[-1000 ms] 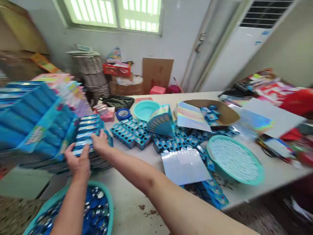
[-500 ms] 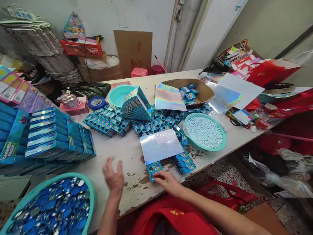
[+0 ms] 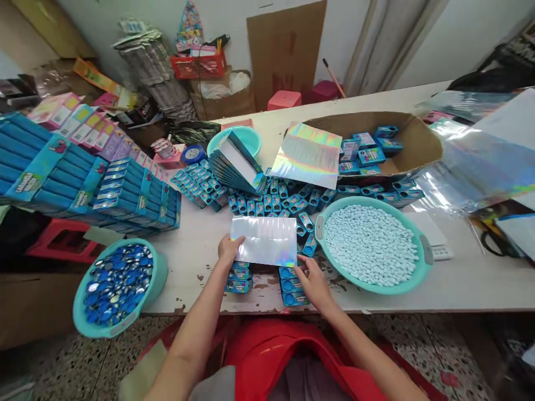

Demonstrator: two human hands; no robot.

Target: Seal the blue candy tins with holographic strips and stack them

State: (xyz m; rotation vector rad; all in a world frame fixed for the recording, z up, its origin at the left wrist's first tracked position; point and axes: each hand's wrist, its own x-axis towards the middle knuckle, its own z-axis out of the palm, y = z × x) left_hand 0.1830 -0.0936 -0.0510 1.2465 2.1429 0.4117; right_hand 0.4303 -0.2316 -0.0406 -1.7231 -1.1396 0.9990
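Observation:
A shiny silver sheet lies across two short rows of small blue boxes. My left hand grips its left edge, thumb on top and the other fingers out of sight beneath. At the lower right corner of the sheet, my right hand has its fingers bent and closed on the edge. Just below that hand is the right row of blue boxes, with round openings in their tops. The left row of blue boxes shows under the sheet, beside my left forearm.
To the right stands a turquoise basin of pale pellets; at the left edge, a turquoise tub of blue and silver discs. Behind lie many small boxes, a rainbow-sheened sheet and a cardboard box. Stacked blue cartons stand left.
My left hand has come from the air over the table to the sheet's left edge. My right hand has gone from the left row's front box to the sheet's right corner. The view has shifted.

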